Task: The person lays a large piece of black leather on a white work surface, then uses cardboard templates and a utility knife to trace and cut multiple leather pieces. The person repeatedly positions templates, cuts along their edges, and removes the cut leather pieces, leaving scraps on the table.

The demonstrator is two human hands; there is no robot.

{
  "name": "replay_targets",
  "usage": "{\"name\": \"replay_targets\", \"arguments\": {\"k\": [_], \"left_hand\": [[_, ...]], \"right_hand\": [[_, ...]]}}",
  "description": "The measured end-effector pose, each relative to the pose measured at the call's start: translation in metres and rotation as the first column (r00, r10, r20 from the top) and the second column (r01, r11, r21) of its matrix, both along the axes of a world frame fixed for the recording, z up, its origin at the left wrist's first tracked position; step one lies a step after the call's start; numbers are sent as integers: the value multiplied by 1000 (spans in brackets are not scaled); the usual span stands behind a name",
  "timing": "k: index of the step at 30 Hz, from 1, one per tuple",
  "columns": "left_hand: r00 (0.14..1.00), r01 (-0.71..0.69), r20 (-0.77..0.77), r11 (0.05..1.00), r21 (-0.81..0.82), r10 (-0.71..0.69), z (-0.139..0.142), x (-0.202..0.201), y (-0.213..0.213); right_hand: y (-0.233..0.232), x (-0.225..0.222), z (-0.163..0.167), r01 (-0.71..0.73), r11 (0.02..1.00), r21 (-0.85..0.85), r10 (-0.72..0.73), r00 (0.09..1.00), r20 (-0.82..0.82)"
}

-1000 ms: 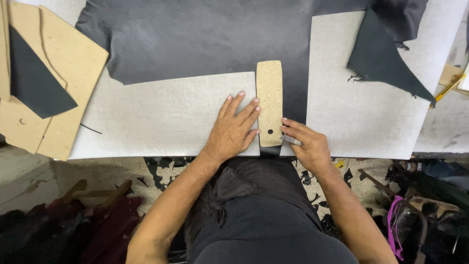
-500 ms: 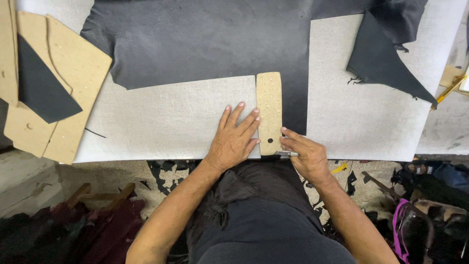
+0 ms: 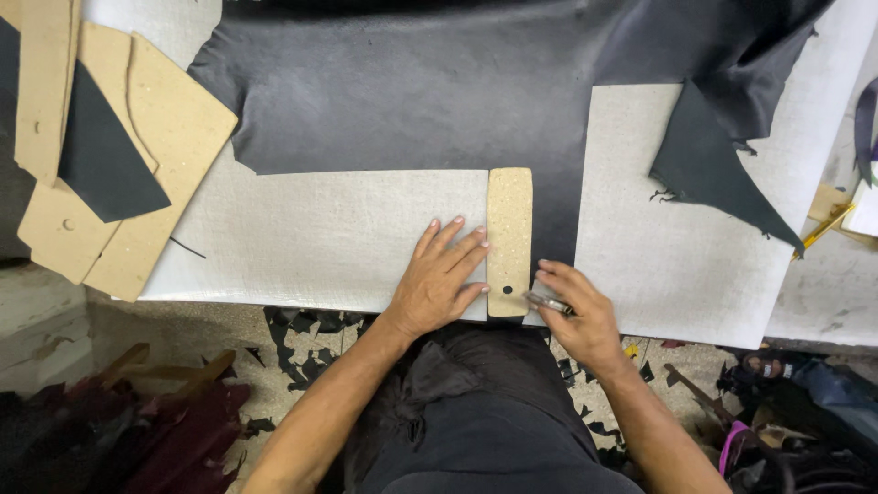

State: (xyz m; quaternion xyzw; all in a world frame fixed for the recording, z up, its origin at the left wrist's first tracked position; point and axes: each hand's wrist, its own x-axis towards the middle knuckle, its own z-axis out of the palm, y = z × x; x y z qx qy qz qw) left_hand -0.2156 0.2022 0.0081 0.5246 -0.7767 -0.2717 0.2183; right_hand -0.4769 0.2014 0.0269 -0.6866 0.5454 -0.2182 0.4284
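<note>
A narrow tan cardboard template (image 3: 509,233) with a small hole near its lower end lies upright on a strip of black leather (image 3: 402,91) at the front edge of the white cutting board (image 3: 311,238). My left hand (image 3: 441,279) lies flat with fingers spread, pressing the template's left edge. My right hand (image 3: 576,311) grips a small metal cutting knife (image 3: 549,303), its tip at the template's lower right corner.
Larger tan cardboard templates (image 3: 137,165) and a dark leather piece (image 3: 105,160) are stacked at the left. A triangular black leather offcut (image 3: 709,169) lies at the right. Leather scraps litter the floor (image 3: 293,338) below the board's edge.
My right hand with the knife has drawn back along the template's right edge to its lower corner. My left hand stays pressed on the template.
</note>
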Motion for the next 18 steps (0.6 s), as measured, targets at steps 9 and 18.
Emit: {"name": "replay_targets", "arguments": {"k": [9, 18], "left_hand": [[974, 62, 201, 975, 214, -106, 47, -51, -46], [936, 51, 320, 958, 283, -144, 51, -56, -49]], "right_hand": [[-134, 6, 19, -305, 844, -442, 142, 920, -364], [-170, 40, 10, -653, 605, -456, 364, 736, -571]]}}
